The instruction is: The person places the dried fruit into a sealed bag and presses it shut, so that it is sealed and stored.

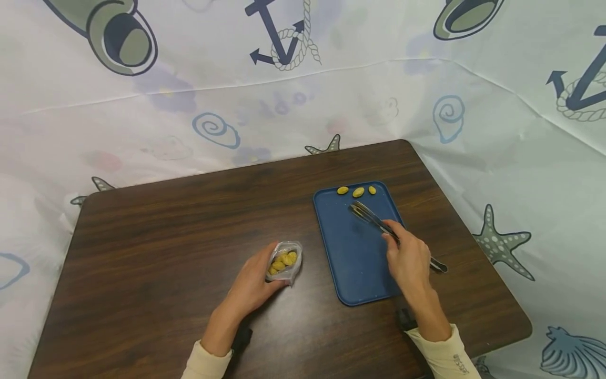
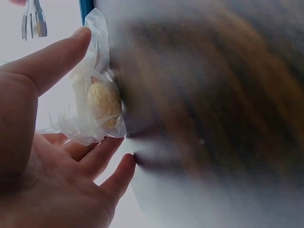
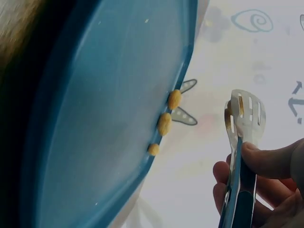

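With thumb and fingers around it, my left hand holds a small clear plastic bag upright on the table. Several yellow oval pieces show in its mouth; in the left wrist view one presses against the bag's side. My right hand grips slotted metal tongs over a blue tray. The tong heads are close together in the right wrist view, and a yellow-brown patch shows through their slots. Three yellow oval pieces lie in a row along the tray's far edge.
The dark wood-grain table has rounded corners and extends left of the bag. Behind it and to its right hangs a white sheet printed with anchors, shells and starfish. The tray lies near the table's right side.
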Demonstrator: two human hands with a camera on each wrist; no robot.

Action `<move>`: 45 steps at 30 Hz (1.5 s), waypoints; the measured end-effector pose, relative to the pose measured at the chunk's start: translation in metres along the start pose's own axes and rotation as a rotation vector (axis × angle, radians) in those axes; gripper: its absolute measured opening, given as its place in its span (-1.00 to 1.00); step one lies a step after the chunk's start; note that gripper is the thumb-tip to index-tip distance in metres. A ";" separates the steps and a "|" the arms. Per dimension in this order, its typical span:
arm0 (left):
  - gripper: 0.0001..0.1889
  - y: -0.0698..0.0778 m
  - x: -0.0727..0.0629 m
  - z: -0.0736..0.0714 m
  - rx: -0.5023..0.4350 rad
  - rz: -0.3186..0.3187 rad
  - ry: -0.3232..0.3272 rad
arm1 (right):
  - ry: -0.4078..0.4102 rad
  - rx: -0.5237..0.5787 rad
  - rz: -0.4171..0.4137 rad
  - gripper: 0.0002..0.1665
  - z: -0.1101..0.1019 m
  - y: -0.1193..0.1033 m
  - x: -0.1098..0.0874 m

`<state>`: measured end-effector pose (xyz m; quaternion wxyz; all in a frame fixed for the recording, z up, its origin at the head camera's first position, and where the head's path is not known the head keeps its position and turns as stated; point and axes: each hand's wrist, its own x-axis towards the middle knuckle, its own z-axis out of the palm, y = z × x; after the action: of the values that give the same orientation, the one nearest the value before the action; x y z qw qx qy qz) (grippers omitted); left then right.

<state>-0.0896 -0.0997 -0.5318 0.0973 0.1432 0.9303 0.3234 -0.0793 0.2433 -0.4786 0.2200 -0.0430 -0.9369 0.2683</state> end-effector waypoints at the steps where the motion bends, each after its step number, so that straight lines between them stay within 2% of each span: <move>1: 0.00 0.000 0.000 0.000 0.001 0.000 0.000 | -0.003 0.002 -0.004 -0.64 0.000 -0.001 -0.001; 29: 0.00 0.000 0.000 0.001 0.005 -0.009 -0.004 | -0.039 0.050 -0.144 -0.66 0.008 -0.015 -0.005; 45: 0.00 -0.004 0.003 -0.002 0.000 0.006 -0.012 | -0.133 0.064 -0.143 -0.64 0.013 -0.028 -0.006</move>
<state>-0.0939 -0.1030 -0.5336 0.1017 0.1479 0.9293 0.3229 -0.0781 0.2121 -0.4760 0.1771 0.0491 -0.9411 0.2839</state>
